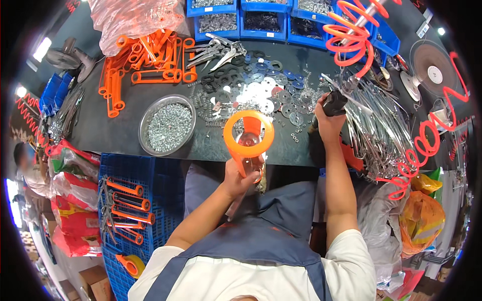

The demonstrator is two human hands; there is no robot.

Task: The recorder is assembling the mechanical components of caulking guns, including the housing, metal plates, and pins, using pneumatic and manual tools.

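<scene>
My left hand (238,179) is wrapped round an orange caulking gun barrel (231,134), held upright in front of my lap at the table's near edge. The barrel's wide orange ring faces up, and a metal rod or plate shows dimly inside. Over the right side of the table, my right hand (328,120) grips a black air screwdriver (334,104), joined at its top to a red coiled hose (351,45). The screwdriver's lower end is partly hidden by the hand and forearm. Loose washers and discs (271,93) lie between the two hands, beyond the barrel.
A bowl of small metal parts (168,125) stands left of the barrel. Farther back are orange barrels (150,55), metal trigger handles (221,50) and blue parts bins (263,22). Metal rods (376,130) pile at right. Caulking guns (131,205) lie on a blue crate (160,200).
</scene>
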